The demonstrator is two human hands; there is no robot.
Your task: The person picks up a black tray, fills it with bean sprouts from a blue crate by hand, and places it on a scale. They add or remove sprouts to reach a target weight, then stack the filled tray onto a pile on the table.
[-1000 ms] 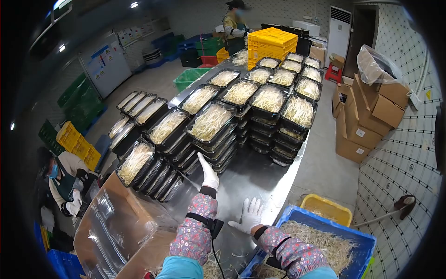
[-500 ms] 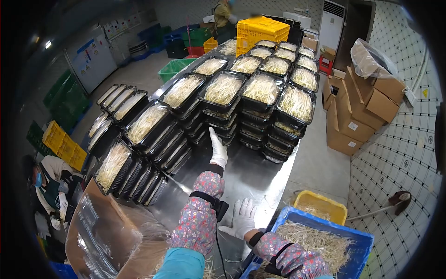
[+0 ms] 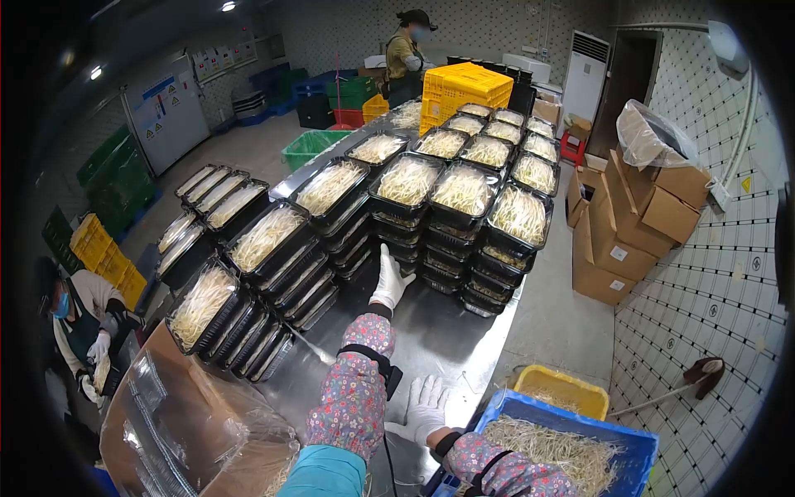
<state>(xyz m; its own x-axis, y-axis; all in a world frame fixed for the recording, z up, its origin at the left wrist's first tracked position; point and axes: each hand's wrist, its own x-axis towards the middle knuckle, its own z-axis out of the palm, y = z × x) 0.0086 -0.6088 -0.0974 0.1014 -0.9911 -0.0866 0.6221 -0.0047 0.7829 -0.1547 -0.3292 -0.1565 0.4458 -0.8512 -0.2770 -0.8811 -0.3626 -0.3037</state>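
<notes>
My left hand, in a white glove, reaches out with fingers extended and thumb apart. Its fingertips are right at the lower side of a stack of black trays filled with bean sprouts under clear film. Flat on the metal table lies my right hand, also gloved, fingers spread and holding nothing. More stacked sprout trays stand to the right of the left hand. On its left, another stack and a leaning row of trays line the table edge.
A blue crate of loose sprouts and a yellow bin stand at right. A plastic-lined carton is front left. Yellow crates rest at the table's far end. One person stands behind; another is at left.
The view has tilted up, showing more of the person at the back. My left hand stays at the tray stack, its thumb now more spread. The right hand remains flat on the table.
</notes>
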